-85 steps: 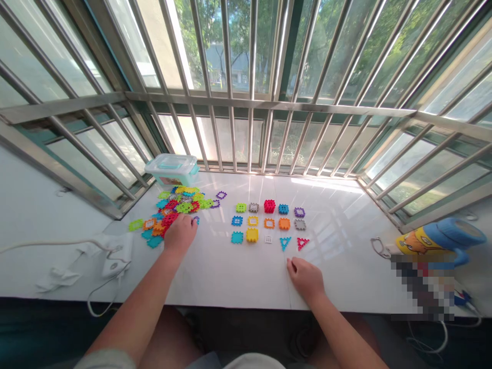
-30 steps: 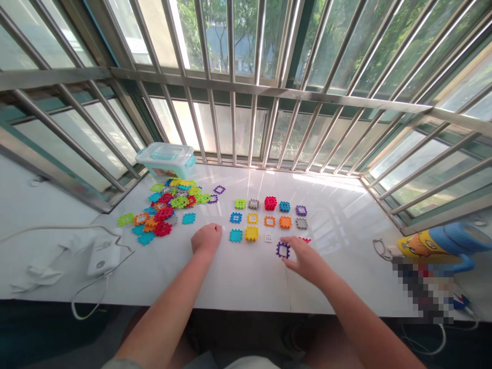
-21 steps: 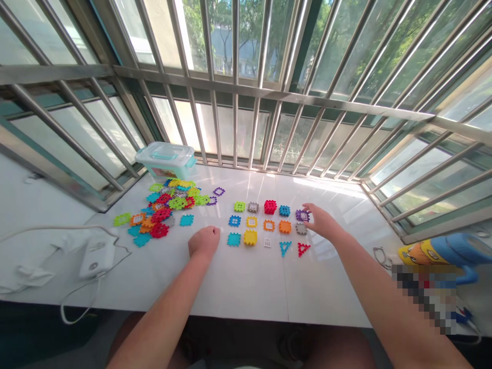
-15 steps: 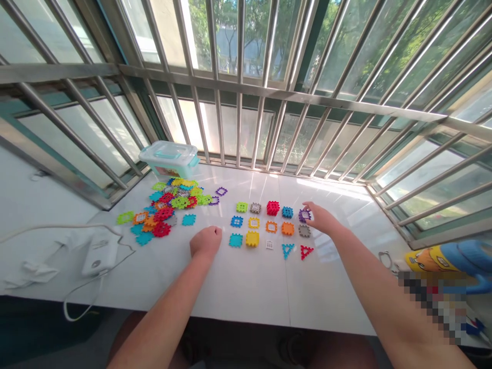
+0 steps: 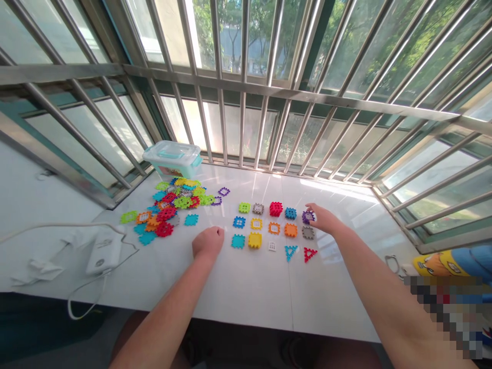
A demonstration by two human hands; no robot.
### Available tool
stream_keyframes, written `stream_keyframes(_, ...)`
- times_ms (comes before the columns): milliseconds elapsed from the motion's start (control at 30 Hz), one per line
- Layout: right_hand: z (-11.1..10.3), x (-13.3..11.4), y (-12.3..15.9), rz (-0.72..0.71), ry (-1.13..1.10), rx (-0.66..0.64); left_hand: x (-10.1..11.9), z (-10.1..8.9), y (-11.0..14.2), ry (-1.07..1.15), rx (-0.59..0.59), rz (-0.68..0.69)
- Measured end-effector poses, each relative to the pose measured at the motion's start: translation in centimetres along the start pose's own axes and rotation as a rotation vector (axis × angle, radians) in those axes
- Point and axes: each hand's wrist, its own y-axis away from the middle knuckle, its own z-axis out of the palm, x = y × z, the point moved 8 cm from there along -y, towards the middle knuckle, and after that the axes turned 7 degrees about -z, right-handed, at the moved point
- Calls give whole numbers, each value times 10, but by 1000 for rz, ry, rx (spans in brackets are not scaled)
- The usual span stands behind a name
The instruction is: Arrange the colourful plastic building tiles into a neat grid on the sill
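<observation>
A person's two bare arms reached over a white ledge (image 5: 246, 292) below steel window bars (image 5: 243, 51). The right hand (image 5: 325, 219) was at the far right of three neat rows of plastic puzzle pieces (image 5: 274, 228), its fingertips closed on a small purple piece (image 5: 308, 217) at the end of the top row, pinching it against the ledge. The left hand (image 5: 208, 243) rested on the ledge, curled into a loose fist with nothing visible in it, just beside a teal piece (image 5: 238, 241) that began the bottom row. The rows held squares, two small red and yellow cubes, and two triangles. Farther left lay a loose, colorful pile of pieces (image 5: 169, 207), in front of a clear lidded box (image 5: 171, 159). A white power adapter (image 5: 103, 256) and its cord lay near the left edge.
</observation>
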Motion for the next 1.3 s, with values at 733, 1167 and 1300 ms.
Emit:
stream_keyframes(733, 6, -3, -1, 47, 46, -114, -1, 3, -2, -5, 16, 7)
stream_keyframes(1167, 8, 1, -4, 15, 50, -113, -1, 3, -3, -4, 18, 7)
stream_keyframes(1300, 8, -3, -4, 8, 57, -123, -1, 3, -3, -7, 13, 8)
